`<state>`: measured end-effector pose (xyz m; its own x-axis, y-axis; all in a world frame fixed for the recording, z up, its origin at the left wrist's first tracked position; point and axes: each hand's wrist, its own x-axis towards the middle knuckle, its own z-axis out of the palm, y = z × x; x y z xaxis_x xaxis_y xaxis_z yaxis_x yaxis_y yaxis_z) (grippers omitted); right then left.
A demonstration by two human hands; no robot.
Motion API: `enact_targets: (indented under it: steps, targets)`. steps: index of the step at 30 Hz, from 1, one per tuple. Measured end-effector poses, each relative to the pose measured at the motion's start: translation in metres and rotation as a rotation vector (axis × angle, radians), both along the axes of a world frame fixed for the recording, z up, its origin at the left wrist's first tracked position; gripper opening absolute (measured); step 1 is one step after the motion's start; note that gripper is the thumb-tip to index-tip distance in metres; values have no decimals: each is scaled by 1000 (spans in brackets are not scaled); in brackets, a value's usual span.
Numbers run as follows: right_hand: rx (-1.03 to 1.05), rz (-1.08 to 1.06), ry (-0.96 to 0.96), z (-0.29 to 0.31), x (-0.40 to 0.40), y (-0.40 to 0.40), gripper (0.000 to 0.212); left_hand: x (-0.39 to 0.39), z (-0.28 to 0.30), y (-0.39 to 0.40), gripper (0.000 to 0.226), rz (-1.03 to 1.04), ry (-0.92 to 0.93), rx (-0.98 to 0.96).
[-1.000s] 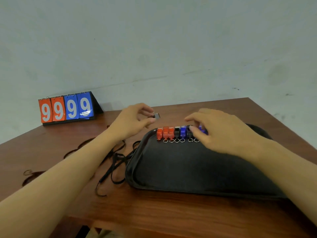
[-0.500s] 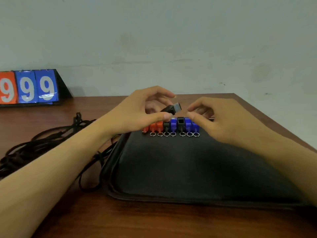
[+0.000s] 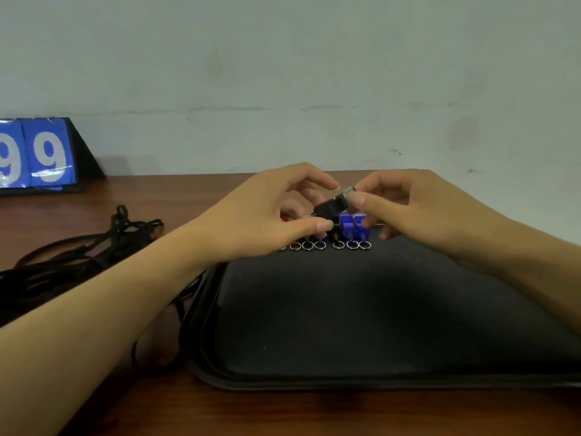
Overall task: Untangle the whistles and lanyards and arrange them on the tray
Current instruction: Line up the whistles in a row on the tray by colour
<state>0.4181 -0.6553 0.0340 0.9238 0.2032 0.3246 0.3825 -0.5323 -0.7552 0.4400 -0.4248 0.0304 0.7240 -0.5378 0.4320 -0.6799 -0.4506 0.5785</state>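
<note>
Black whistle (image 3: pixel 334 205) held tilted above the far end of the tray (image 3: pixel 345 377) — pinched at its lower end by left hand (image 3: pixel 267 218), at the mouthpiece end by right hand (image 3: pixel 418 212), thumb and forefinger each. Directly below, a row of whistles w/ key rings: blue whistles (image 3: pixel 353 226) in view, others hidden behind the hands. Tangled black lanyards (image 3: pixel 78 256) heaped on the desk (image 3: pixel 283 413), left of tray. Scoreboard (image 3: pixel 41 158) at back left. Whistle probably light, rigid plastic, a bit slick — best gripped across the flat sides, not by the ring. Lanyards soft, apt to snag.
</note>
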Motion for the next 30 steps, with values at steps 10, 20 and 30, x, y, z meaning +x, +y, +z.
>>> enact_targets:
  steps: [10, 20, 30]
  targets:
    - [392, 115, 253, 12, -9, 0, 21, 1, 0, -3, 36, 25, -93, 96]
    - [403, -26, 266, 21, 4, -17, 12, 13, 25, 53, 28, 348, -144, 570]
    - [344, -104, 407, 4, 18, -24, 23, 9, 41, 93, 31, 658, 648, 890]
